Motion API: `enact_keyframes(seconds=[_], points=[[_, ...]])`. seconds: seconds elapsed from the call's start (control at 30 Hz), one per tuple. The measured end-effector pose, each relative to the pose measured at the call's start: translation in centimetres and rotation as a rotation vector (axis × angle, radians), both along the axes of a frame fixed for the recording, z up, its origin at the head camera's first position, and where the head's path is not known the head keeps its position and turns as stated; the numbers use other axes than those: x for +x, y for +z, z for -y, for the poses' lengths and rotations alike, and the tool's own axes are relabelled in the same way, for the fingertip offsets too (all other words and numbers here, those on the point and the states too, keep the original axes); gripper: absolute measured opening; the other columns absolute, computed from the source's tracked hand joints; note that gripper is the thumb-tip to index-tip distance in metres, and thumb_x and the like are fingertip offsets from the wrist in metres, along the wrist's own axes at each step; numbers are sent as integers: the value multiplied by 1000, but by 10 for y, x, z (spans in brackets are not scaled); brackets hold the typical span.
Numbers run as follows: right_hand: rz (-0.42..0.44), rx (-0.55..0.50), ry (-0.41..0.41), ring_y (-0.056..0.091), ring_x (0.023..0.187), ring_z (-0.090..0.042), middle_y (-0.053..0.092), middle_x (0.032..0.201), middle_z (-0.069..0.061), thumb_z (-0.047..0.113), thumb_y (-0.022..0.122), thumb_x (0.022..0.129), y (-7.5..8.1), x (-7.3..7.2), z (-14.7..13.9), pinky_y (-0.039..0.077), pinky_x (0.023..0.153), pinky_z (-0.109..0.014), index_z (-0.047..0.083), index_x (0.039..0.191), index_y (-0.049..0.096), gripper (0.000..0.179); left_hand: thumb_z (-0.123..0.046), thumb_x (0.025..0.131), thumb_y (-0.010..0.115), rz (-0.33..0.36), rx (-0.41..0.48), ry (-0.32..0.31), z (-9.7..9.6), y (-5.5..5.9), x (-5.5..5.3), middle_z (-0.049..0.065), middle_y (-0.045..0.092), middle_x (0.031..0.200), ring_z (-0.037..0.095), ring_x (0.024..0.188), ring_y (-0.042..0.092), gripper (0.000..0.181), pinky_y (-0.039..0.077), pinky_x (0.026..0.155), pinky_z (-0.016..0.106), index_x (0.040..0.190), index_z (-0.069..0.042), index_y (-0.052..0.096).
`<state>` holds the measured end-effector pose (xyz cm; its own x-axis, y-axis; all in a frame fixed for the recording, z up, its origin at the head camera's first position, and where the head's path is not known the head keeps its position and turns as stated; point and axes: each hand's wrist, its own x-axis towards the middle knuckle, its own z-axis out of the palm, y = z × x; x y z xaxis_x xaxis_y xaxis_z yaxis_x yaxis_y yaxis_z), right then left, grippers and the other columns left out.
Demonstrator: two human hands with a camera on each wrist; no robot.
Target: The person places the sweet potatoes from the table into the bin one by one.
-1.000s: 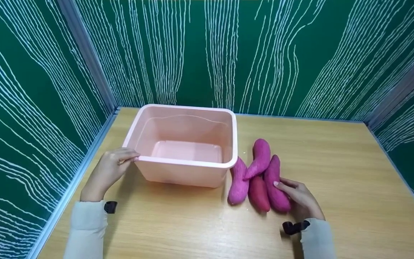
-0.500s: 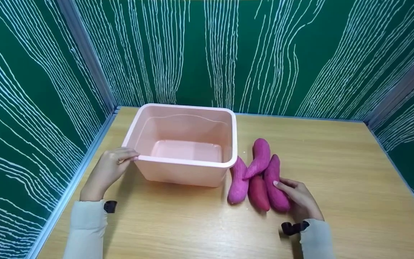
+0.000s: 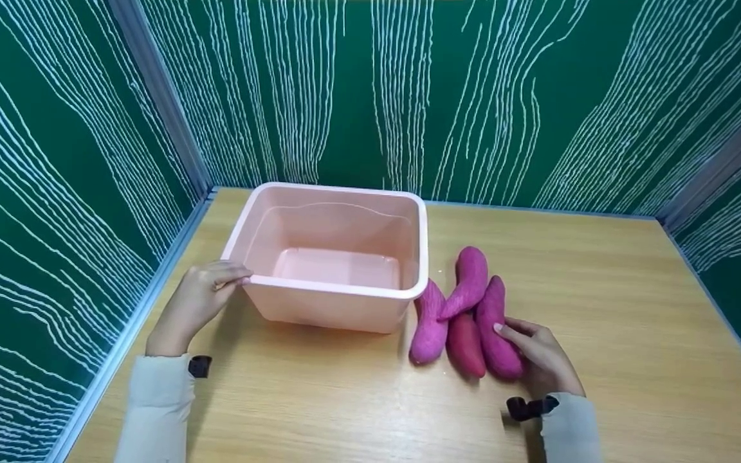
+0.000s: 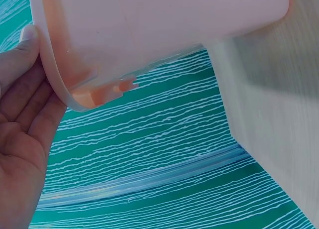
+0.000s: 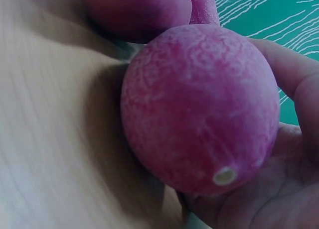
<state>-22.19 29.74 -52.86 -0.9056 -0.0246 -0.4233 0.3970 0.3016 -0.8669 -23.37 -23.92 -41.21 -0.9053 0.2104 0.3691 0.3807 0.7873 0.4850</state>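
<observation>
A pink plastic bin stands at the left of the table, its inside bare. My left hand pinches the bin's near left rim, with the thumb and fingers on either side of it in the left wrist view. To the bin's right lie several sweet potatoes in a cluster. My right hand grips the rightmost magenta sweet potato, thumb on top and fingers along its far side; its rounded end fills the right wrist view. Left of it are a redder sweet potato, a pink one against the bin, and a curved one across the top.
Green panels with wavy white lines enclose the wooden table at the back and both sides. Grey metal posts stand at the back corners. Each sleeve cuff carries a small black device.
</observation>
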Motion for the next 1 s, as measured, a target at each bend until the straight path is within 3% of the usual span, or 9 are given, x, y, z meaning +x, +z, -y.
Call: enact_keyframes(seconds=[0.2,0.37,0.63,0.87,1.0], points=[[-50,97,-5,49,120,-20,41,147,-22,49,60,92,-2,1,-1,45,95,-22,1,145,38,76,-5,83,72,-20,6,-1,1,-2,0,13,72,111,35,111,65,24,52,92,48,107,-8,75],[-59,119,-10,51,116,-16,44,145,-23,49,59,92,-2,1,-3,44,88,-16,0,145,39,75,-4,84,71,-16,9,-1,1,-2,0,13,72,111,34,111,65,24,52,92,49,107,-8,75],[-2,-58,-59,54,111,-9,45,144,-17,46,64,90,2,3,-5,48,91,-18,2,147,36,77,-3,85,70,0,9,3,1,-1,0,14,71,112,35,112,64,24,52,92,49,108,-9,74],[-39,5,-36,55,109,-7,48,142,-16,49,62,90,5,4,-10,48,89,-16,2,146,37,77,-2,85,70,-13,11,-5,1,-2,0,13,72,111,34,111,65,23,52,93,48,107,-8,75],[-3,-98,-52,56,109,-6,50,139,-11,45,64,90,7,5,-12,49,91,-18,2,147,35,76,-1,84,70,-19,13,-12,1,-2,-1,13,72,110,34,110,65,23,53,92,48,106,-7,75]])
